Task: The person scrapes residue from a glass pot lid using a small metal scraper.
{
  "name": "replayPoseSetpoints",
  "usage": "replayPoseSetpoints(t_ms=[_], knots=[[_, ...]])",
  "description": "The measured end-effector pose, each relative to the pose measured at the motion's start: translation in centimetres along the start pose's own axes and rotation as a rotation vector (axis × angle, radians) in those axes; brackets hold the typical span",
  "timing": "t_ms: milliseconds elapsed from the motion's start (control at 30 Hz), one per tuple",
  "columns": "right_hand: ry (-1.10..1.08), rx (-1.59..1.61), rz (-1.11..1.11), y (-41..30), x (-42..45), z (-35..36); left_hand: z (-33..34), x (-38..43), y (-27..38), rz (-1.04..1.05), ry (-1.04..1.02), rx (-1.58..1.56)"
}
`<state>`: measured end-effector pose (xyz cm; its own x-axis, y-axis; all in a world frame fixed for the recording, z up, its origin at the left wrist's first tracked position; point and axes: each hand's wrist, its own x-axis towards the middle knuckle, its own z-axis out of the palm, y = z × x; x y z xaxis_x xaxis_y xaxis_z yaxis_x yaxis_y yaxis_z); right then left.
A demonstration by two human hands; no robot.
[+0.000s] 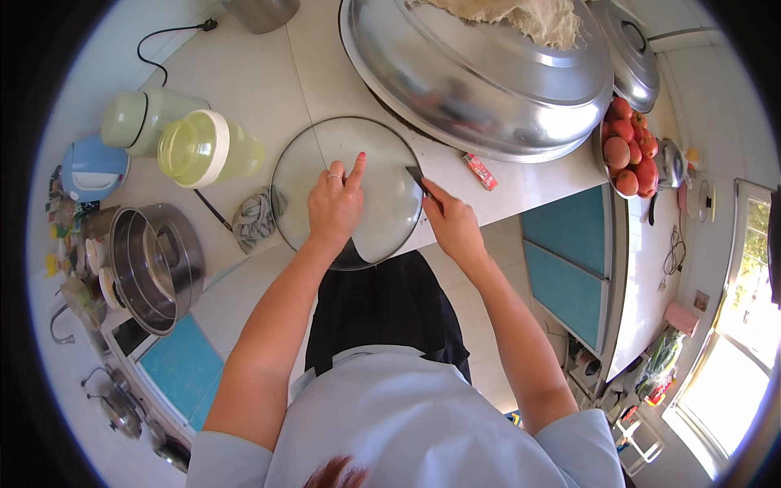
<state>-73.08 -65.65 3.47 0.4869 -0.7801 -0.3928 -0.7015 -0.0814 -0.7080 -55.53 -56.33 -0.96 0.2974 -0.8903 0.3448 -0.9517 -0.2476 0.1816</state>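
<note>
A round glass lid (384,201) with a thin metal rim lies in front of me, its near part reaching past the counter edge. My left hand (335,204) is at the lid's middle, fingers curled over a dark part that looks like its knob, mostly hidden; the index finger points outward. In my right hand (453,222) is a small dark flat-bladed tool (416,175), its tip at the lid's right rim. Whether the blade touches the rim I cannot tell. A crumpled striped cloth (253,219) lies at the lid's left edge.
Beyond the lid, a large domed metal cover (476,91) bears a beige cloth (518,18). A small red box (480,171) lies nearby. Right stands a bowl of tomatoes (631,149); left are a yellow-green plastic jar (210,149) and a steel pot (155,268).
</note>
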Motion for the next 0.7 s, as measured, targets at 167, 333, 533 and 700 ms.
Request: replayPoseSetpoints(t_ms=[167, 333, 533, 700], knots=[[-0.013, -0.022, 0.029, -3.1, 4.5, 1.0, 0.1, 0.5, 0.3, 0.012, -0.013, -0.012], [-0.013, 0.039, 0.082, -1.9, 2.4, 1.4, -0.3, -0.4, -0.3, 0.074, -0.079, -0.020], [0.062, 0.088, 0.087, -0.2, -3.0, 1.8, -1.1, -1.3, -2.4, 0.426, -0.152, -0.110], [0.064, 0.082, 0.151, 0.7, -6.4, 2.2, -2.7, 0.2, -3.2, 0.691, -0.359, -0.119]])
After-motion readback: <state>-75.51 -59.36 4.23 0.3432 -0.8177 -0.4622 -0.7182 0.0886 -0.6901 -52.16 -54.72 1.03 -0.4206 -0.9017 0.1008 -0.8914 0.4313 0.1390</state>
